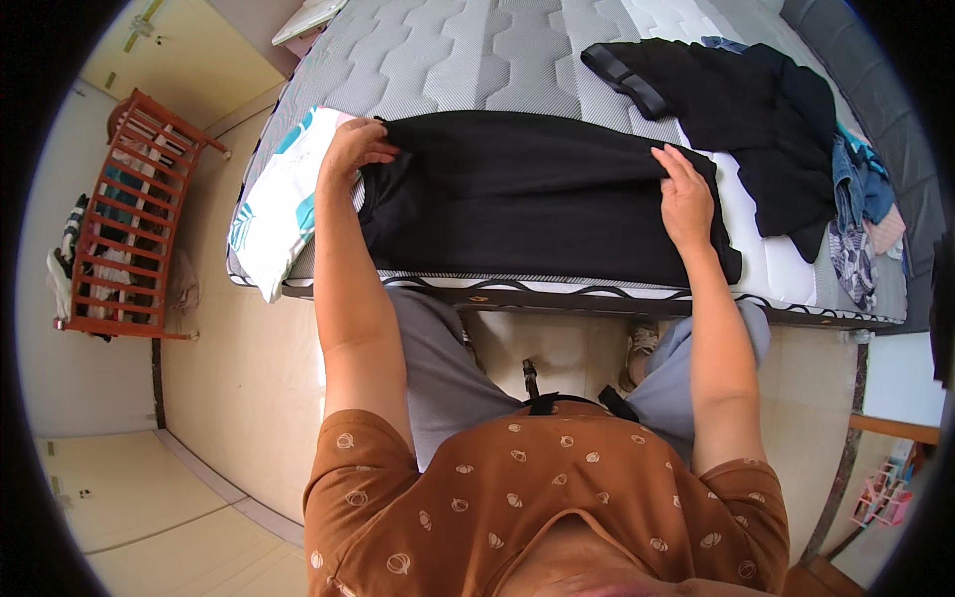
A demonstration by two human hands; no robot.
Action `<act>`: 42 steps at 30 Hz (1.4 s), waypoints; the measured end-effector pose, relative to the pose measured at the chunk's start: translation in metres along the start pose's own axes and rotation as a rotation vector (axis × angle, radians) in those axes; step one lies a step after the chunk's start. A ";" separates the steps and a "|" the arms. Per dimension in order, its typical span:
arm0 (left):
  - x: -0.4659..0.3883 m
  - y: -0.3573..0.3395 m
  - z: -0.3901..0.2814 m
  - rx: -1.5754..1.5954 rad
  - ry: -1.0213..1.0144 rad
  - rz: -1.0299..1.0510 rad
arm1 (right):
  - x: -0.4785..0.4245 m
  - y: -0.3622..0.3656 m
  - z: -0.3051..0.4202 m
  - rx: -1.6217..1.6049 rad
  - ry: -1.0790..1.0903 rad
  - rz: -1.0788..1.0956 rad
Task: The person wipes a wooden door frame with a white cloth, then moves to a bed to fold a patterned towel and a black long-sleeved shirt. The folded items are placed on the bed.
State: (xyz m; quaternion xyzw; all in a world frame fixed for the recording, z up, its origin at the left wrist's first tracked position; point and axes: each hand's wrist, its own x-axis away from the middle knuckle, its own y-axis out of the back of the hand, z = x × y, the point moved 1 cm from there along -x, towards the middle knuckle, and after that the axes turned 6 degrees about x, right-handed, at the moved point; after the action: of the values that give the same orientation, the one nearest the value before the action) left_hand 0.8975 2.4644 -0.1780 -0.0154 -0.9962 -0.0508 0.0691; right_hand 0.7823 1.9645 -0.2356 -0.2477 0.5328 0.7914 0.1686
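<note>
A black garment (522, 194) lies spread lengthwise along the near edge of a mattress (440, 67), with a soft crease across its middle. At its left end my left hand (357, 145) has the upper corner between thumb and fingers. Bunched black fabric lies just below those fingers. My right hand (685, 201) rests on the garment near its right end, fingers stretched out and holding nothing. A white cloth with teal leaf prints (280, 201) lies left of the garment, partly behind my left forearm.
A second black garment (746, 127) lies rumpled at the right of the mattress. Beyond it sit denim and other clothes (865, 201), beside a dark padded headboard (888, 89). A red-brown wooden slatted rack (134, 224) holding cloth stands on the floor at left.
</note>
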 end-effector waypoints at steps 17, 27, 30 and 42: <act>-0.025 0.003 0.040 0.206 0.053 -0.080 | -0.008 -0.003 0.012 -0.128 -0.058 -0.087; -0.045 -0.008 0.056 -0.149 -0.064 -0.354 | -0.018 0.010 -0.005 -0.170 -0.012 -0.097; -0.047 -0.011 0.055 -0.174 -0.093 -0.380 | -0.001 -0.002 -0.024 0.035 -0.044 0.191; -0.047 -0.004 0.056 0.154 -0.028 -0.257 | -0.001 0.018 0.017 0.205 0.232 0.210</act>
State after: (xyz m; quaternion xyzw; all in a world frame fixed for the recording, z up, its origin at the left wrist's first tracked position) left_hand 0.9363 2.4651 -0.2399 0.1171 -0.9917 0.0173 0.0494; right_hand 0.7702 1.9732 -0.2163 -0.2618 0.6496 0.7122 0.0471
